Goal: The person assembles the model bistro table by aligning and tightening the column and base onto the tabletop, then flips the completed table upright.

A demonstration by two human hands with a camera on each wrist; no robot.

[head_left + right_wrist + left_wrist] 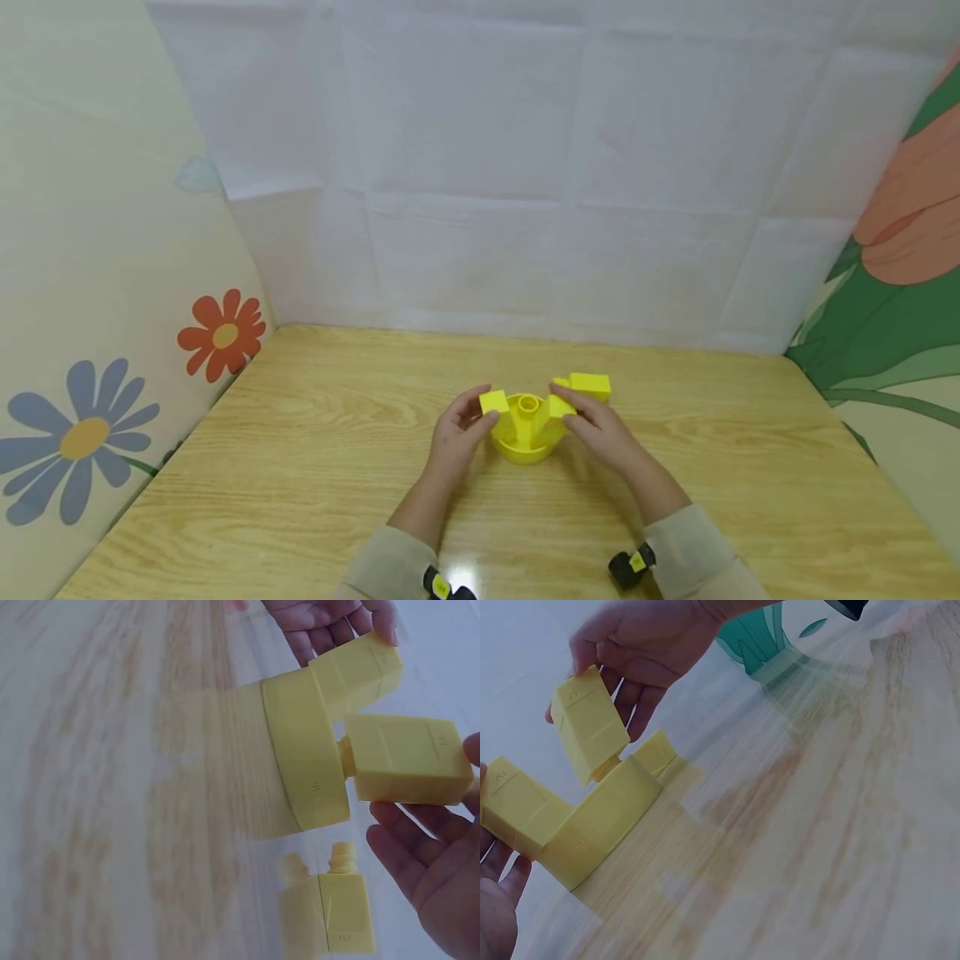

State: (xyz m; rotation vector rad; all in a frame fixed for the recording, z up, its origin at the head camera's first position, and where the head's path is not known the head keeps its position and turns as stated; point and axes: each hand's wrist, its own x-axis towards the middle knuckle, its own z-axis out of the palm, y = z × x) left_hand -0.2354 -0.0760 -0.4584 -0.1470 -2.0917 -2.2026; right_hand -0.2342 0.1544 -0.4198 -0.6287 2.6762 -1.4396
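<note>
A round yellow base (pixel 524 455) with a raised ring in its middle sits on the table. My left hand (pixel 453 432) pinches a yellow bottle-shaped block (pixel 493 402) at the base's left side, tilted outward; where it meets the base is hidden. On the right side, my right hand (pixel 606 432) holds a second yellow block (pixel 405 757) between thumb and fingers. Its narrow neck points down into the base, partly hidden by the rim. A third yellow block (pixel 346 911) with a ridged neck lies loose on the table, just beyond my right hand.
The wood-grain table (pixel 315 467) spreads out around the base. White cloth (pixel 465 167) hangs along its back edge. Flower-patterned panels flank it, with a red flower (pixel 223 335) at left and large green leaves (pixel 885 325) at right.
</note>
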